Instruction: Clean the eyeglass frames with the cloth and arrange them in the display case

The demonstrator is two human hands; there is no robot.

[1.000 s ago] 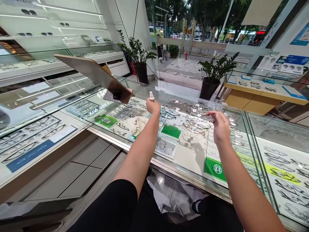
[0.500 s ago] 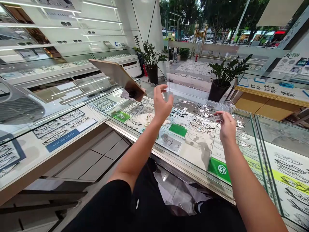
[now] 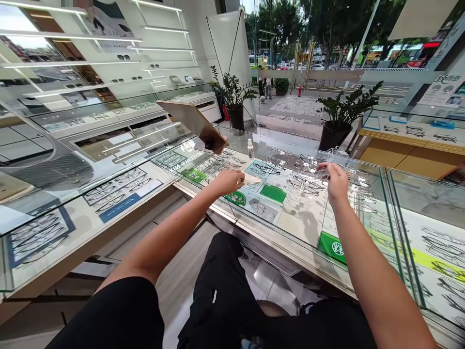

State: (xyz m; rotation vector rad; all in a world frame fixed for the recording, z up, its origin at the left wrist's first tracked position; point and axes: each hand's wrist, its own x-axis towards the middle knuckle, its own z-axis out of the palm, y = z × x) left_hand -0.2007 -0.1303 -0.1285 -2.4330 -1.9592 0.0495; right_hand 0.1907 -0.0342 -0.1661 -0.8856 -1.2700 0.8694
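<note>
Holds in the right hand, with fingertips pinched narrow, apparently a pair of clear glasses, raised above the glass counter. Too thin and transparent to make out fully. Probably very light, stiff in the rims but easy to bend or scratch; better to take by the bridge or near a hinge, without pressing on a lens.

Reaches with the left hand, with fingers curled, to the left side of the pale cloth lying on the glass — cannot tell whether already gripping it. Likely soft and limp, so best to pinch by an edge or gather from the middle. Just beyond the cloth, notice the small spray bottle, standing upright, touched by neither hand — presumably light, easy to tip, to be grasped around the body.
</note>
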